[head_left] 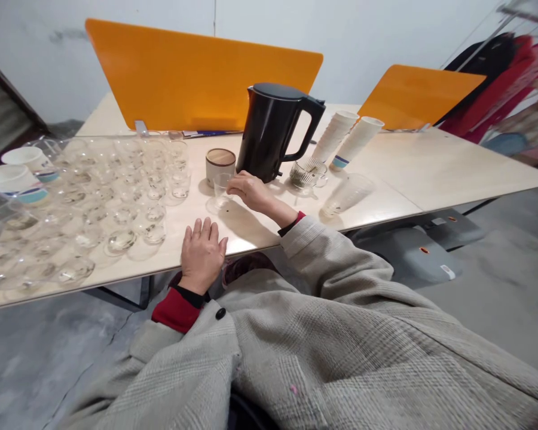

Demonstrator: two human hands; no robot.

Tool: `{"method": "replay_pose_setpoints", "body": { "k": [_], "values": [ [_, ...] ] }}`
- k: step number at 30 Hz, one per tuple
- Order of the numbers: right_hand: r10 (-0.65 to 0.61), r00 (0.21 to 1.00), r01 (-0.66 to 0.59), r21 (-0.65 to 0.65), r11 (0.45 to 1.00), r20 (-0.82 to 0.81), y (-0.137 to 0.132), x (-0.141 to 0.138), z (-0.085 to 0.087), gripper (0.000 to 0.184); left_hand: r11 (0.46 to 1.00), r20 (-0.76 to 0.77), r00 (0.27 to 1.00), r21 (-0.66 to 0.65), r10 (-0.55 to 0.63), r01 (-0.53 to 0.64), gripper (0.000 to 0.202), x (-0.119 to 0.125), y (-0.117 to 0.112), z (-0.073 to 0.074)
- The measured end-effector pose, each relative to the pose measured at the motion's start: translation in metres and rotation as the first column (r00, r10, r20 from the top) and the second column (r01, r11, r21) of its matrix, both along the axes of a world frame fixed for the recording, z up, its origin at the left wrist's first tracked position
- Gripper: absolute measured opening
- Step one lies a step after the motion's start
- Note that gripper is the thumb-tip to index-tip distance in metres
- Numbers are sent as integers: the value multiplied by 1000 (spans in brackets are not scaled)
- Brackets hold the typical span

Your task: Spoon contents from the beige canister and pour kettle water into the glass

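My left hand (202, 254) lies flat at the table's front edge, fingers stretched out and holding nothing. My right hand (253, 192) reaches over the table, its fingers bent together at the upper right side of a clear plastic cup (221, 190). What those fingers hold, if anything, is hidden. Behind this cup stands a pale canister with a wooden lid (220, 158). Close behind my right hand is a black electric kettle (273, 128). A ribbed glass cup (308, 173) with dark leaf-like bits inside stands to its right. Dark specks lie on the table by the plastic cup.
Many clear cups (121, 236) with dark bits in them crowd the table's left side, alongside paper cups (24, 161). Stacked paper cups (356, 142) and a lying stack of clear cups (347, 194) are on the right. Orange dividers (192, 77) rise behind; grey stools (407, 254) stand below.
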State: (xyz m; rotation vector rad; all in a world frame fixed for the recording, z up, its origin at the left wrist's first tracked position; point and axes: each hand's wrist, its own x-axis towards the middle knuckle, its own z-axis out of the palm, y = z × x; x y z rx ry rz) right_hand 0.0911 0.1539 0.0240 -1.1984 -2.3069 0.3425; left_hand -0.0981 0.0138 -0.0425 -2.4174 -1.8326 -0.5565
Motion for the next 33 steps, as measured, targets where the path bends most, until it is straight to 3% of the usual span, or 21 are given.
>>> {"method": "replay_pose_setpoints", "body": {
  "k": [5, 10, 15, 21, 26, 33],
  "values": [
    [57, 997, -58, 10, 998, 55, -1, 4, 1, 25, 1000, -5, 1000, 2, -1, 1, 55, 0, 0, -1],
    [89, 983, -105, 93, 990, 159, 4, 10, -3, 27, 1000, 5, 1000, 12, -1, 1, 54, 0, 1, -3],
    [108, 981, -134, 167, 977, 159, 11, 16, -10, 23, 1000, -2, 1000, 18, -2, 2, 54, 0, 2, -3],
    [19, 996, -47, 336, 941, 85, -20, 24, -7, 41, 1000, 0, 1000, 11, -5, 5, 53, 0, 1, -3],
    [-48, 953, -21, 226, 974, 298, -54, 15, -17, 41, 1000, -5, 1000, 21, 0, 1, 53, 1, 1, -3],
    [-73, 865, 0, 144, 990, 497, -56, -1, -27, 33, 1000, -21, 1000, 23, -4, 4, 54, 0, 1, -2]
  ]
}}
